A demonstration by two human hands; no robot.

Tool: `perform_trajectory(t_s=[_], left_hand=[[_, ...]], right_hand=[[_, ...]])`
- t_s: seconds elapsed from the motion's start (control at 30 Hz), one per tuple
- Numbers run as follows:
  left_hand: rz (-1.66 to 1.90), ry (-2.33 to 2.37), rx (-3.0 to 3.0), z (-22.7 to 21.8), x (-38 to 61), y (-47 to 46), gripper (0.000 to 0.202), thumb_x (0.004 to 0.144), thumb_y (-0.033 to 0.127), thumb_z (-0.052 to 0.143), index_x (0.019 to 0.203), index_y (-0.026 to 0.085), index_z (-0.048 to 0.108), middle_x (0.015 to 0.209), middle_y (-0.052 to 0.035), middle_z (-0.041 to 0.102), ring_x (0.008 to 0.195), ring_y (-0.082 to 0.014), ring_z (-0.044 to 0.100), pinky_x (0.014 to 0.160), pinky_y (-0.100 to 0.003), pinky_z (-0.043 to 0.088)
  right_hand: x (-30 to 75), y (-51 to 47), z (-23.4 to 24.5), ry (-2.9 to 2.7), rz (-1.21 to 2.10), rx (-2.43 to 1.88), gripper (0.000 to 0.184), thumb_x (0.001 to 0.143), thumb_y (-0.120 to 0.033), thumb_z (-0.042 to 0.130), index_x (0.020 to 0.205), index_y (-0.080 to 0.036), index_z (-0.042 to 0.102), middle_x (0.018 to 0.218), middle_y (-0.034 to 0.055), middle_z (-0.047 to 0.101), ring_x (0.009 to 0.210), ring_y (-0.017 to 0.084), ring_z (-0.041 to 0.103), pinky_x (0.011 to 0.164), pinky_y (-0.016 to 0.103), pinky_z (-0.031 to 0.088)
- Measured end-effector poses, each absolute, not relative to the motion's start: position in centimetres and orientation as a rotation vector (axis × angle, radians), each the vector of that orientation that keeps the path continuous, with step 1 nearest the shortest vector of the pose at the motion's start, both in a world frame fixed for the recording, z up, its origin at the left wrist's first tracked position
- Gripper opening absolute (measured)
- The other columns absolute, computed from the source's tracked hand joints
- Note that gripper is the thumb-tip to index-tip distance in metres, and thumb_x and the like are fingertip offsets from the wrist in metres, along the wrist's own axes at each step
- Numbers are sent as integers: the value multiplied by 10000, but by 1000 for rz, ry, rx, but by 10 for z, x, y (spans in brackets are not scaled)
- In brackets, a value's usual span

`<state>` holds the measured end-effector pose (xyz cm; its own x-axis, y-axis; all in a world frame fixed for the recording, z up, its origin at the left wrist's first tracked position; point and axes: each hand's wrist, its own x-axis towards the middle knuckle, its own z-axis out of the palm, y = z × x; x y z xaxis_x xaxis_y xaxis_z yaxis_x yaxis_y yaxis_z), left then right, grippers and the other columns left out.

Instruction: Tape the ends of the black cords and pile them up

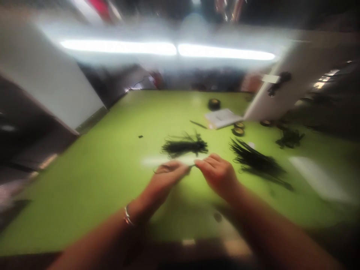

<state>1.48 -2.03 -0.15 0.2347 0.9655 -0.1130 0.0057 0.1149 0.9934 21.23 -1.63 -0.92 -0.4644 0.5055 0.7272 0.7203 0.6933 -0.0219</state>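
Note:
The picture is blurred by motion. My left hand [168, 177] and my right hand [218, 174] meet over the green table [107, 176], fingertips almost touching. Both hands have their fingers pinched together on a thin dark strand [161, 169] that loops out to the left of my left hand. A bracelet sits on my left wrist. Just beyond the hands lies a tangled bundle of black strands [184, 145]. A longer bundle of black strands [257, 162] lies to the right of my right hand.
A white booklet [222, 118] lies at the back with black tape rolls [238, 129] beside it and one roll [214, 104] behind. Another small black tangle [289, 138] lies far right. A white panel [270, 93] leans at the back right. Bright strip lights shine overhead.

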Motion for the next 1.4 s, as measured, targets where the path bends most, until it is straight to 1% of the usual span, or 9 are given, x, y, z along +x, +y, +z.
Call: perform_trajectory(t_s=[0.1, 0.23, 0.43, 0.57, 0.73, 0.93, 1.1, 1.23, 1.4], left_hand=[[1001, 1143, 1389, 0, 15, -19, 241, 799, 365, 692, 695, 149, 669, 662, -14, 603, 647, -137, 521, 624, -260, 415], [1137, 1090, 1823, -8, 14, -15, 165, 834, 228, 640, 685, 158, 650, 684, -20, 579, 671, -147, 517, 668, -284, 425], [1135, 940, 2027, -18, 12, -13, 46, 833, 181, 642, 837, 177, 688, 831, -54, 620, 765, -164, 560, 720, -294, 454], [954, 915, 1787, -12, 8, -11, 112, 817, 229, 667, 913, 184, 704, 862, -47, 653, 759, -156, 575, 697, -271, 457], [817, 908, 1240, -7, 5, -11, 144, 794, 285, 685, 813, 145, 714, 766, -69, 669, 644, -147, 547, 574, -262, 407], [876, 914, 1034, -12, 10, -13, 313, 818, 421, 668, 713, 127, 699, 648, -50, 625, 553, -108, 488, 510, -240, 337], [966, 1116, 1274, -5, 13, -13, 247, 781, 359, 704, 694, 130, 677, 632, -18, 591, 581, -109, 475, 549, -240, 356], [1103, 1124, 1714, -2, 12, -11, 187, 824, 261, 645, 677, 146, 639, 662, -19, 564, 650, -139, 496, 615, -272, 398], [1117, 948, 1932, -4, 12, -12, 170, 854, 216, 608, 700, 150, 639, 723, -49, 601, 691, -159, 526, 662, -298, 431]], right_hand=[[211, -15, -8, -2185, -155, -981, 123, 906, -167, 549, 889, -197, 667, 696, 37, 664, 713, 182, 536, 669, 307, 460], [208, -17, -8, -2266, 24, -993, 155, 892, -205, 553, 1012, -172, 646, 873, 89, 690, 894, 234, 561, 831, 397, 458], [210, -19, -8, -2361, 258, -1110, 166, 899, -140, 531, 785, -185, 644, 701, 20, 648, 658, 148, 534, 620, 267, 415], [217, -17, -3, -2330, -1, -1072, 165, 909, -161, 543, 821, -203, 676, 665, 13, 654, 708, 156, 540, 599, 260, 388], [219, -18, -3, -2258, -398, -1022, 190, 906, -97, 523, 914, -201, 682, 662, 8, 678, 671, 158, 522, 556, 275, 384], [213, -19, -8, -2190, -511, -854, 208, 900, -75, 533, 1024, -178, 665, 809, 33, 733, 766, 180, 564, 751, 311, 470], [210, -17, -9, -2182, -141, -993, 99, 895, -189, 585, 859, -202, 676, 704, 31, 692, 824, 209, 561, 803, 365, 438], [211, -14, -9, -2174, 219, -994, 194, 928, -250, 535, 1065, -181, 654, 922, 66, 718, 893, 207, 574, 843, 377, 426], [211, -12, -12, -2341, 505, -1071, 193, 940, -208, 503, 861, -194, 679, 774, 16, 693, 684, 140, 552, 664, 271, 396]])
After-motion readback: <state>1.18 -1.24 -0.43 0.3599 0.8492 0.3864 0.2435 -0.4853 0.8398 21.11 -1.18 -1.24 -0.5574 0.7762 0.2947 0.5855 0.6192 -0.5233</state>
